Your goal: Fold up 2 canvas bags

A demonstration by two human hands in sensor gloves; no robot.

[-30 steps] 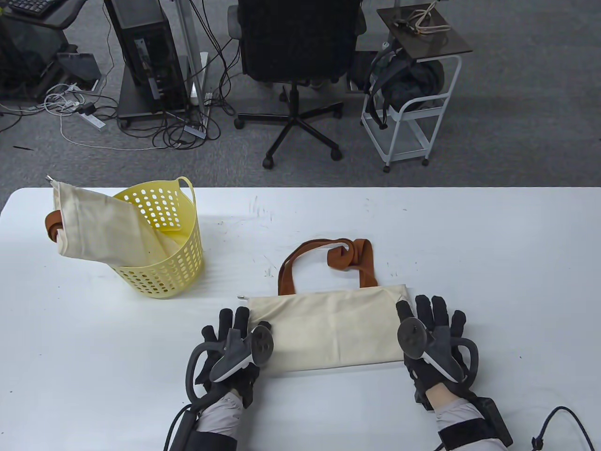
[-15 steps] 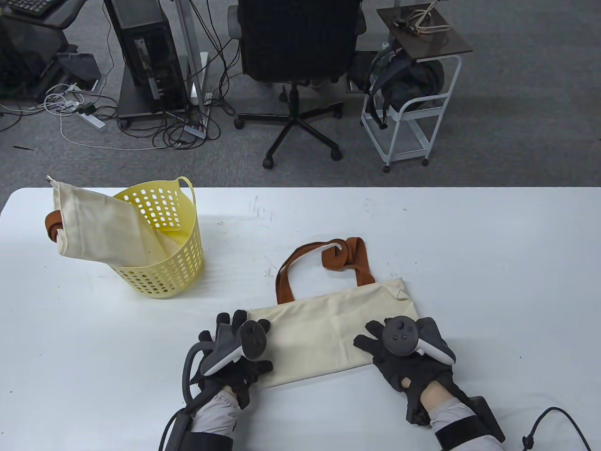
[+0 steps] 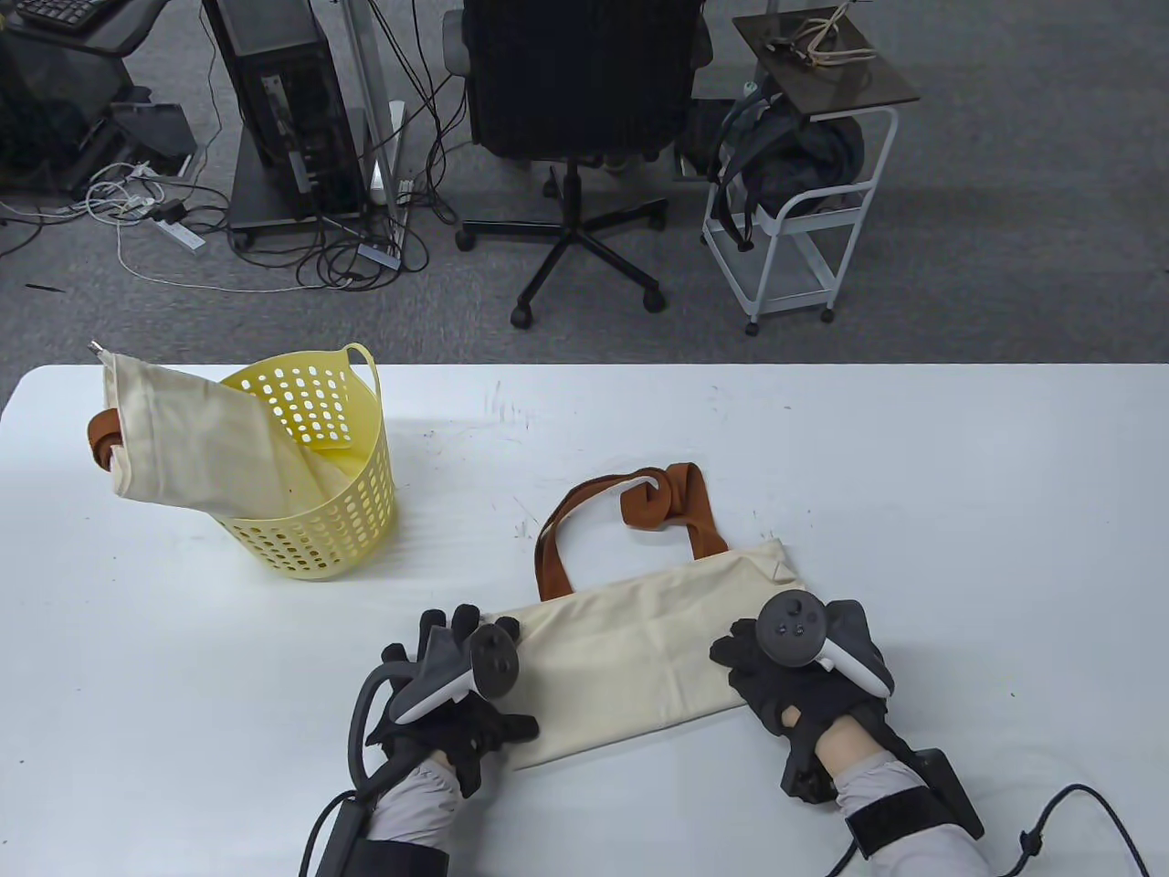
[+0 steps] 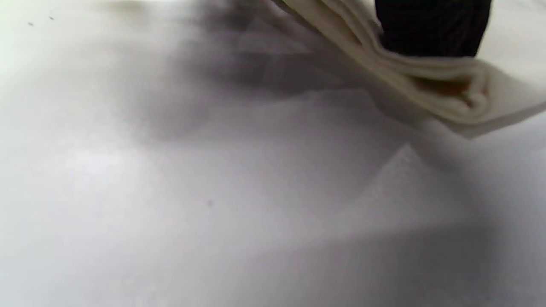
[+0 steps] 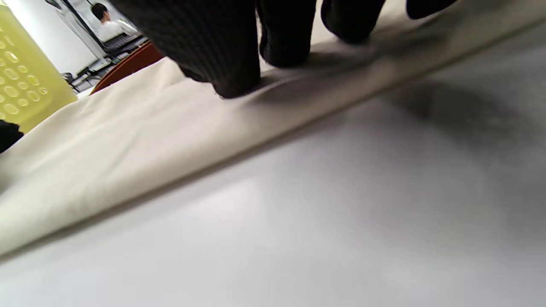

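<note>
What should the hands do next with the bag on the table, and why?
Probably fold it sideways: the left hand grips the canvas bag's left end, lifted in the left wrist view, while the right hand presses its right end flat. The brown handles stick out beyond it.

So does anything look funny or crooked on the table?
Yes. The folded canvas bag under both hands lies slanted, its right end farther back, with one brown handle curled into a loop. The second canvas bag flops out of the yellow basket, unfolded.
</note>
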